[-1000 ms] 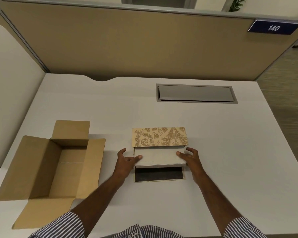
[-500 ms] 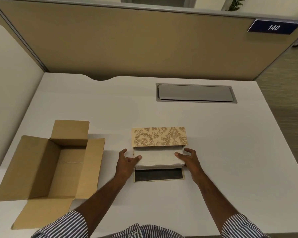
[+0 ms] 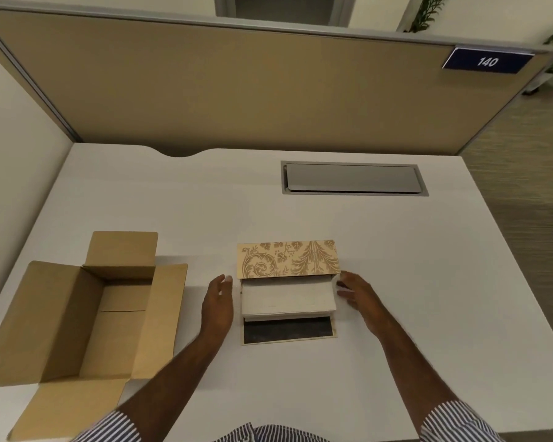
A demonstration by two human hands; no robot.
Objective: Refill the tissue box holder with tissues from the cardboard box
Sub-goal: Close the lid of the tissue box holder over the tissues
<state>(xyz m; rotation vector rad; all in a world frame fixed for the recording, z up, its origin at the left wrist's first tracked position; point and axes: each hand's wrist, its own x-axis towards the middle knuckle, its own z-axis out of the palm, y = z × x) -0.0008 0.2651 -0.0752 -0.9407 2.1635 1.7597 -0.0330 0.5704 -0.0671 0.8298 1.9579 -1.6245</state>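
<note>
The tissue box holder point(image 3: 288, 259), tan with a gold leaf pattern, lies on the white desk with its dark-lined flap point(image 3: 288, 330) folded toward me. A white stack of tissues point(image 3: 288, 298) sits in it, partly tucked under the patterned part. My left hand point(image 3: 218, 301) hovers just left of the stack, fingers apart, not touching it. My right hand point(image 3: 358, 298) is at the stack's right end, fingers spread, fingertips at or near its edge. The brown cardboard box point(image 3: 87, 317) stands open at the left, its inside looking empty.
A grey cable hatch point(image 3: 353, 178) is set into the desk point(image 3: 428, 282) at the back right. A tan partition point(image 3: 237, 90) with a blue "140" sign point(image 3: 487, 61) closes off the back. The desk's right edge drops to carpet.
Both hands held the ends of the tissue stack earlier. They have now let go and moved slightly outward, and the stack rests in the holder.
</note>
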